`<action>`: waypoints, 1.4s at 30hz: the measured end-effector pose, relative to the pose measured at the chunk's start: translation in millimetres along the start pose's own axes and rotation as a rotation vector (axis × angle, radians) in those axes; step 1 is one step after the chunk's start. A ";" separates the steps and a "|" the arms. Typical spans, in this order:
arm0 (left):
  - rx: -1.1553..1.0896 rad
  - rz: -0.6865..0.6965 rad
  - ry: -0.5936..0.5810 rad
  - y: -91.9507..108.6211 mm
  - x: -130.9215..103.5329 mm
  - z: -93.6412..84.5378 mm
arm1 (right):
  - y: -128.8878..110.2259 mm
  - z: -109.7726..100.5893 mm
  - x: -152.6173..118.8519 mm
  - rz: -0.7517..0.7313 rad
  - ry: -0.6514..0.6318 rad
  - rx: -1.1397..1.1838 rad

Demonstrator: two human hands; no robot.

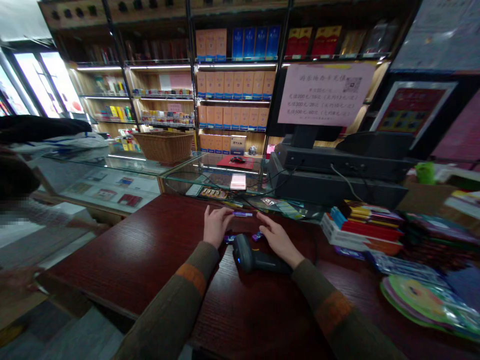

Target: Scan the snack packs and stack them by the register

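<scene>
My left hand (216, 226) pinches the left end of a slim purple packet (242, 214) between thumb and forefinger, just above the dark wooden counter (161, 250). Opposite it, my right hand (278, 239) has its fingers stretched out, the tips a little short of the packet's right end. Below and between the hands lies a black handheld barcode scanner (245, 254) with a small blue light. One small purple wrapped piece (257, 235) sits by my right thumb. Another purple wrapped piece (229, 239) is partly hidden behind the scanner head.
Stacked boxes (365, 230) and flat colourful packs (416, 300) occupy the right side. A monitor stand and black till (337, 175) rise behind. Glass display cases (105, 182) and a wicker basket (165, 146) stand beyond. Another person's arm (80, 225) is at the left.
</scene>
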State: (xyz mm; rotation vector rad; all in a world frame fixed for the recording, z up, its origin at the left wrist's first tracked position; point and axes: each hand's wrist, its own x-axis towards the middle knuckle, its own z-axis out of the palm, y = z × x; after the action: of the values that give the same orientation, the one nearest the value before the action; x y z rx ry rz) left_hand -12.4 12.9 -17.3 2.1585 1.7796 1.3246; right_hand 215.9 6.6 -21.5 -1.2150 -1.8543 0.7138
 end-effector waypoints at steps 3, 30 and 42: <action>-0.005 -0.016 0.018 -5.0 0.2 -0.3 | 1.4 -7.6 -13.0 -0.071 0.006 -0.116; 0.002 -0.080 0.139 -32.4 -29.4 -21.3 | 2.8 -30.2 -81.7 -0.409 -0.225 -0.604; 0.071 -0.022 0.195 -29.5 -35.5 -20.9 | -0.1 -27.2 -83.6 -0.465 -0.184 -0.616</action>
State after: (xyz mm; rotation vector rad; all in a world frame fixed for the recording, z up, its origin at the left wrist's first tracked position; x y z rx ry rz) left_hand -47.6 -15.9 -39.8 2.1012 1.9406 1.5381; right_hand 258.0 -69.7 -32.7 -1.0228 -2.4990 -0.0175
